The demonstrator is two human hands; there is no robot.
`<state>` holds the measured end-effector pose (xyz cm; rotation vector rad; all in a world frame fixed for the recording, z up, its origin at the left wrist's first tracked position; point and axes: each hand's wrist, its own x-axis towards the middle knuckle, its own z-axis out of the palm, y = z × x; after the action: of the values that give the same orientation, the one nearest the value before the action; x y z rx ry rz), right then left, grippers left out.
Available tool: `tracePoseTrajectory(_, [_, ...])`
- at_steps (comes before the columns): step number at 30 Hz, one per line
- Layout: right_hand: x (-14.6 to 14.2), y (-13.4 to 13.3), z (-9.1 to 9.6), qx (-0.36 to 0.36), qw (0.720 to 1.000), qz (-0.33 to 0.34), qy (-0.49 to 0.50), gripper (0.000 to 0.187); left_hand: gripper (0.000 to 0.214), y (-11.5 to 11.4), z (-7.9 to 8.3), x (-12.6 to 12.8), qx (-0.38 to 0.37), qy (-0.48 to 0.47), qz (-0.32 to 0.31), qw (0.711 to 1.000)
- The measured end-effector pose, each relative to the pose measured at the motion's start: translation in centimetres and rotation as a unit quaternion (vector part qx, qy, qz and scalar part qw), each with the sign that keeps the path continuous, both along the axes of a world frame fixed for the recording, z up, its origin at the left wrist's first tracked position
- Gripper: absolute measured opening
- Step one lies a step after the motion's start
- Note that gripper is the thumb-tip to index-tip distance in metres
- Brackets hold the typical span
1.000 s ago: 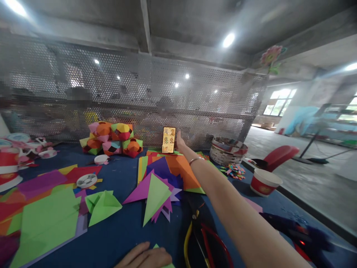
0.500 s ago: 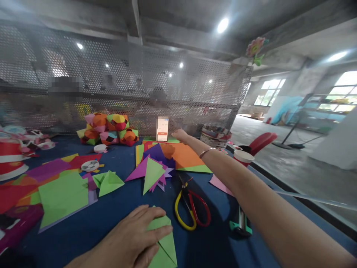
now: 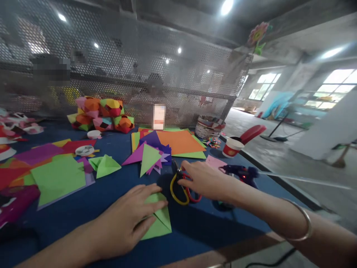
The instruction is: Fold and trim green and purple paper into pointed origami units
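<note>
My left hand [image 3: 131, 216] rests with its fingers lying across a folded light-green paper [image 3: 161, 217] on the blue table, covering part of it. My right hand [image 3: 203, 178], thumb and forefinger apart, is over the scissors [image 3: 178, 199], which have one yellow and one red handle. It hides part of the red handle, and whether it touches them is unclear. Behind the scissors lie a green folded triangle [image 3: 149, 158] and purple folded pieces [image 3: 134, 154]. Left of these sits another green folded piece [image 3: 105, 167].
Coloured sheets lie at the left [image 3: 60, 176] and back [image 3: 184, 143]. A lit phone [image 3: 159, 117] stands behind. Folded paper balls [image 3: 111, 108] are stacked back left. A glue gun [image 3: 245, 173], a paper cup [image 3: 232, 147] and a woven basket [image 3: 208, 128] are at the right.
My right hand has come back from beside the phone to above the scissors. My left hand stays on the green paper. The view has shifted, and the glue gun now shows.
</note>
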<state>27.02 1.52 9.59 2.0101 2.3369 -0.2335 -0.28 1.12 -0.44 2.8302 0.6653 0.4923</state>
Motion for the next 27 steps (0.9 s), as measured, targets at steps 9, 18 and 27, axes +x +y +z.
tracePoseTrajectory(9, [0.1,-2.9,-2.4,0.007,0.998,-0.056,0.013,0.032,0.044,0.6,0.1,-0.4,0.015,-0.024,-0.007,1.000])
tracePoseTrajectory(18, [0.7,-3.0,-2.8,-0.009,0.996,-0.032,0.077,0.050,0.034,0.6,1.3,-0.9,0.003,-0.006,0.012,1.000])
tracePoseTrajectory(27, [2.5,-3.2,-5.1,0.050,0.913,-0.076,0.398,0.042,0.057,0.9,1.2,-1.9,-0.096,0.000,-0.020,0.995])
